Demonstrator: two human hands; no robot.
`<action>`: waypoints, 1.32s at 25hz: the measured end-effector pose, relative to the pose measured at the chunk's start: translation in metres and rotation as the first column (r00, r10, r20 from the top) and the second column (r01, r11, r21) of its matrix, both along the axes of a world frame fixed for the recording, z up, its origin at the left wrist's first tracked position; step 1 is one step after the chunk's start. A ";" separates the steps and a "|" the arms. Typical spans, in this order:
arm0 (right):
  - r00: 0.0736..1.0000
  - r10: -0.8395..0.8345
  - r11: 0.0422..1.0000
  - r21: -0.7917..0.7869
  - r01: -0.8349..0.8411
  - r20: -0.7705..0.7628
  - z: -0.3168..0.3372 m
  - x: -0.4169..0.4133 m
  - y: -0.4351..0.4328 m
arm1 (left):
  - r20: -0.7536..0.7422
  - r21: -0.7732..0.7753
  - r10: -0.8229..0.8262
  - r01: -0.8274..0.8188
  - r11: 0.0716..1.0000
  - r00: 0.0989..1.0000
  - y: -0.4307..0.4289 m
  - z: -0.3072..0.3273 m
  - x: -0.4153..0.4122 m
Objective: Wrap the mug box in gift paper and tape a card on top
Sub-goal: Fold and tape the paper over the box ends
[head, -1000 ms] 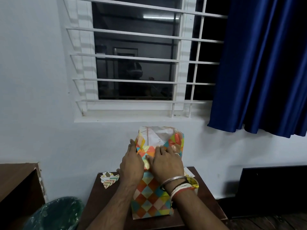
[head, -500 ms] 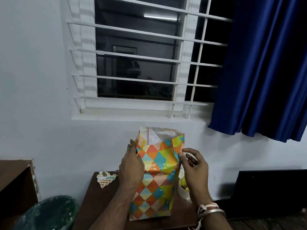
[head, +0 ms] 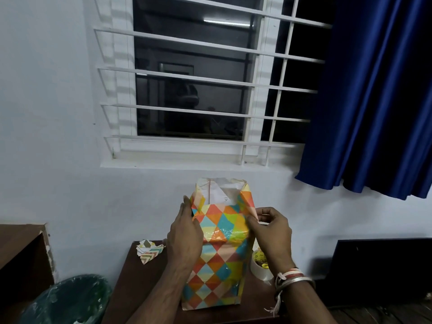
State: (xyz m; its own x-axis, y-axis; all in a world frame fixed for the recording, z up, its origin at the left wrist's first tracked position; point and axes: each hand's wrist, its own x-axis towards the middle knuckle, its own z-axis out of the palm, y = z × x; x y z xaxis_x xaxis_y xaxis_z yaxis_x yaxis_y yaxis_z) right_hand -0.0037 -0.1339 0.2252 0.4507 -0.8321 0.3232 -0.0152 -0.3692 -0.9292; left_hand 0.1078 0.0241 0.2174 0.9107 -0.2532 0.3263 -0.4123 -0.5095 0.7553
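The mug box [head: 217, 260] stands upright on a small brown table [head: 131, 291], wrapped in gift paper with coloured diamonds. The paper's top end stands open above the box, its white inside showing. My left hand [head: 185, 237] lies flat against the box's left side, fingers straight along the paper's upper left edge. My right hand [head: 268, 228] is at the upper right corner and pinches the paper's right flap between thumb and fingers. A white tape roll [head: 259, 267] sits on the table to the right of the box, partly behind my right wrist.
A folded scrap of patterned paper [head: 149, 251] lies at the table's back left. A dark green bin [head: 67, 300] stands on the floor to the left, beside a brown cabinet [head: 21, 251]. A barred window and a blue curtain [head: 374, 94] are behind; a dark panel [head: 383, 267] stands at the right.
My right hand left the front fold, swung to the box's right side and took hold of the right flap. The left hand stayed on the left side.
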 end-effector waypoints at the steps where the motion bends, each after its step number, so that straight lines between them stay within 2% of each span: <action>1: 0.999 -0.038 0.999 -0.028 0.037 -0.016 0.001 0.002 0.003 | 0.003 0.000 0.001 -0.001 1.000 1.000 0.001 0.000 0.000; 7: 0.985 -0.147 0.985 -0.108 0.136 -0.096 0.011 0.019 0.010 | -0.018 0.021 -0.019 0.020 1.000 1.000 0.000 0.001 0.001; 10: 0.971 -0.207 0.961 -0.210 0.180 -0.115 0.006 0.026 0.015 | -0.006 0.202 -0.017 0.018 0.979 1.000 0.002 0.013 -0.002; 12: 0.965 -0.223 0.946 -0.267 0.181 -0.135 0.004 0.027 0.015 | 0.081 0.335 -0.032 0.003 0.942 0.996 0.003 0.016 -0.006; 14: 0.964 -0.217 0.942 -0.292 0.165 -0.153 0.005 0.025 0.014 | 0.146 0.391 -0.058 -0.004 0.920 0.988 0.004 0.018 -0.004; 18: 0.957 -0.211 0.935 -0.327 0.139 -0.197 0.010 0.020 0.011 | 0.226 0.362 -0.092 0.004 0.932 0.970 0.002 0.017 -0.004; 21: 0.952 -0.217 0.935 -0.328 0.139 -0.216 0.010 0.020 0.011 | 0.198 0.188 -0.169 0.132 0.973 0.965 0.003 0.017 -0.007; 23: 0.953 -0.214 0.934 -0.330 0.136 -0.214 0.010 0.021 0.010 | 0.195 0.205 -0.211 0.170 0.964 0.958 0.005 0.016 -0.006; 25: 0.955 -0.210 0.935 -0.327 0.133 -0.211 0.009 0.021 0.010 | 0.283 0.355 -0.218 0.109 0.929 0.934 0.006 0.015 -0.002; 28: 0.955 -0.213 0.933 -0.334 0.135 -0.209 0.009 0.021 0.010 | 0.355 0.572 -0.205 -0.038 0.820 0.912 0.004 0.020 -0.001; 30: 0.957 -0.208 0.933 -0.336 0.132 -0.202 0.008 0.020 0.009 | 0.384 0.577 -0.220 -0.047 0.816 0.896 0.001 0.018 0.000; 32: 0.959 -0.201 0.934 -0.333 0.127 -0.198 0.007 0.019 0.009 | 0.505 0.504 -0.285 -0.010 0.864 0.815 -0.004 0.013 0.002; 33: 0.960 -0.199 0.934 -0.333 0.126 -0.196 0.007 0.019 0.009 | 0.542 0.511 -0.332 0.010 0.859 0.772 -0.006 0.011 0.003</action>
